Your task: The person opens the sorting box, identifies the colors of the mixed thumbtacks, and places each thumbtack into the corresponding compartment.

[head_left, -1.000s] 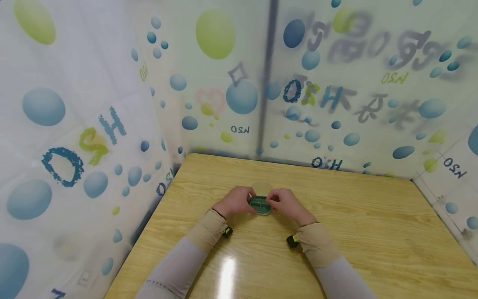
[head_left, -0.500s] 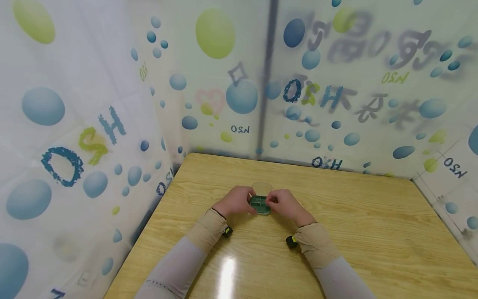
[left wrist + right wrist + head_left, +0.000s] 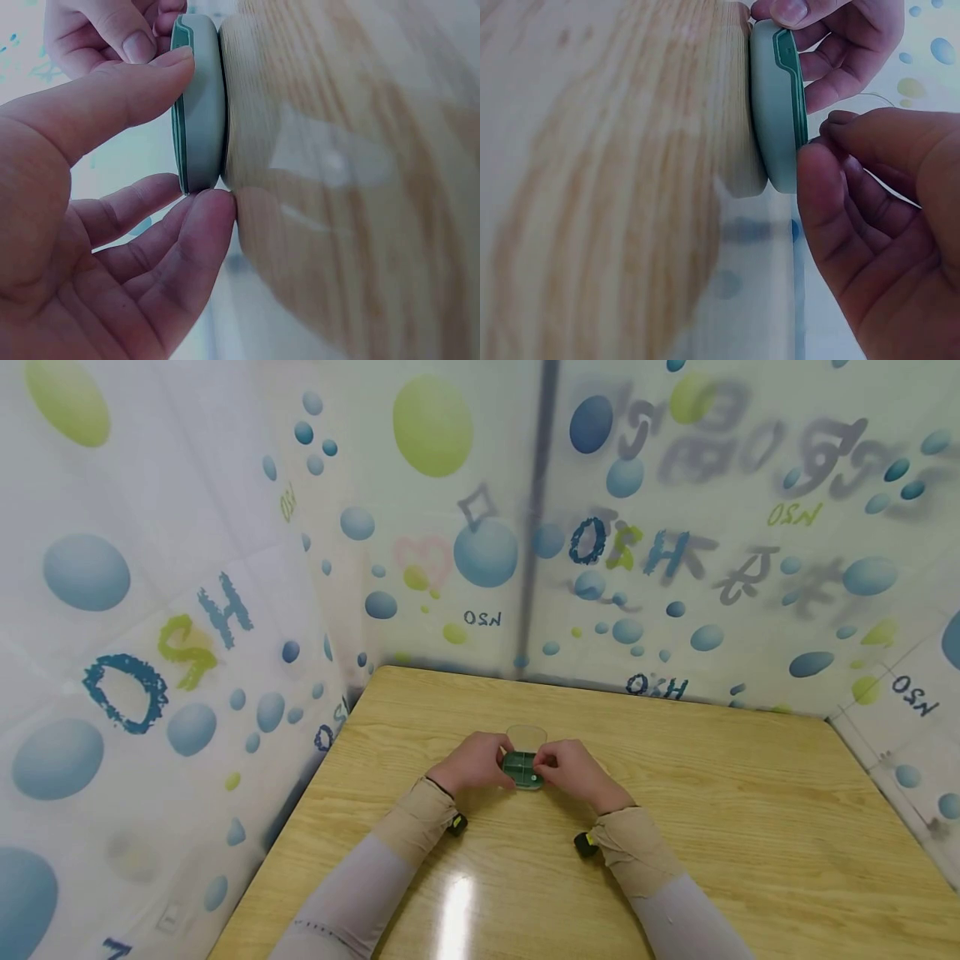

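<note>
1. Green round case lies flat on the wooden table, near the middle and a little toward the far edge, with a clear lid standing open at its far side.
2. From the head view, the left hand holds the case's left side and the right hand its right side; both sleeves run back toward the near edge. Dividers inside the case show here only.
3. The left wrist view shows the case edge-on: the left thumb lies across its top rim and a fingertip touches where the case's side meets the table, so this hand pinches the case.
4. The right wrist view shows the pale underside and green rim; the right hand's thumb tip presses the rim, its other fingers curled behind.
5. Whether the right fingertips hold anything small, I cannot tell.
6. Dotted curtains close off the left and far sides.
</note>
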Available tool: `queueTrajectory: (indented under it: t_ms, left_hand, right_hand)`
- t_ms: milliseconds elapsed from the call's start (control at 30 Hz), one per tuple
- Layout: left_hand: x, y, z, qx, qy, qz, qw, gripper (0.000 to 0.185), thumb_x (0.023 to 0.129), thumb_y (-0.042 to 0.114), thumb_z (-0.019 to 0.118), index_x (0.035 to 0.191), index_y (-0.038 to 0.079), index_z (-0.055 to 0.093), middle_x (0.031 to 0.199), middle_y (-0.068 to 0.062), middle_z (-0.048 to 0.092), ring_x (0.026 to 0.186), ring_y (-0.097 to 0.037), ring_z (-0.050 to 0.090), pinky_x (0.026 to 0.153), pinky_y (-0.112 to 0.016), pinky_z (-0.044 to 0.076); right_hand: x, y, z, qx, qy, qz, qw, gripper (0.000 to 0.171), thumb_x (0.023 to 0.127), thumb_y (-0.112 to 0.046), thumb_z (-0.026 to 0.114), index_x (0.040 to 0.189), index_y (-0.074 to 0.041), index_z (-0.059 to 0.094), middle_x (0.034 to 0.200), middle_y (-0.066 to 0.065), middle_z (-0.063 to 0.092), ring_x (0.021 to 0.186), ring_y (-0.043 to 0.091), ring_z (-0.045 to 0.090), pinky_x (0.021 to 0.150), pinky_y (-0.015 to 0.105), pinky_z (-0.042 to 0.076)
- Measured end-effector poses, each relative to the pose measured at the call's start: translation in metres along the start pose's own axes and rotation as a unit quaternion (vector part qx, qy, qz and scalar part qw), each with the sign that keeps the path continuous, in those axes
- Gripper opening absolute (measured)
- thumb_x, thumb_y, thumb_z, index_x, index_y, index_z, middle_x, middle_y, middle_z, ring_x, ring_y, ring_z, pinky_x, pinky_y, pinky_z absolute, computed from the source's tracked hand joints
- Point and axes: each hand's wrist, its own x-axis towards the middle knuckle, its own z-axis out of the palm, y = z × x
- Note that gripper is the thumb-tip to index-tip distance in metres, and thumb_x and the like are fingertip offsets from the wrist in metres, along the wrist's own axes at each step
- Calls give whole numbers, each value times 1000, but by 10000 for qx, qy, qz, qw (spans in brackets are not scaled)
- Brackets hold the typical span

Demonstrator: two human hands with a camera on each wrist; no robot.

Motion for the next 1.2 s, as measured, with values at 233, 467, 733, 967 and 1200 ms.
queueTrajectory:
  t_ms: [233, 467, 733, 967, 1200]
  left_hand:
    - [2, 1, 0, -8, 1, 22, 10000, 56, 79, 26, 95, 126, 8, 70, 89, -1, 70, 77, -13, 62, 77, -32, 54]
    - [3, 1, 2, 110, 206, 34, 9997, 54, 78, 25, 96, 123, 7, 71, 90, -3, 73, 79, -14, 65, 78, -33, 56]
    - [2, 1, 0, 100, 529, -190, 9984, 56, 77, 26, 97, 122, 4, 73, 95, -5, 77, 86, -17, 71, 79, -33, 58]
    - [1, -5, -5, -566, 570, -589, 9950, 78, 79, 30, 95, 143, 1, 60, 118, -14, 75, 104, -27, 72, 92, -43, 60]
    - [5, -8, -4, -2164, 458, -726, 9725, 57, 107, 36, 65, 147, -4, 55, 121, -20, 73, 96, -26, 76, 84, -39, 64]
  right_hand:
    - [0, 4, 0, -21, 69, 50, 10000, 9, 100, -8, 72, 93, -7, 78, 82, 2, 73, 66, 8, 60, 62, 24, 52]
    - [-2, 4, -5, 24, 252, 311, 9992, 9, 99, -9, 73, 93, -8, 79, 84, 1, 73, 69, 9, 61, 65, 26, 53]
    - [-3, 3, -10, 169, 704, 1049, 9918, 10, 101, -12, 69, 97, -7, 77, 80, 4, 72, 66, 14, 66, 62, 30, 53]
    - [-1, 3, -6, 1159, 730, 1715, 9756, 30, 105, -13, 63, 133, -1, 65, 104, 17, 75, 83, 22, 76, 73, 34, 64]
    - [2, 2, 0, 2952, 687, 2037, 9310, 46, 114, -24, 46, 146, 8, 53, 122, 29, 67, 93, 23, 75, 79, 35, 66]
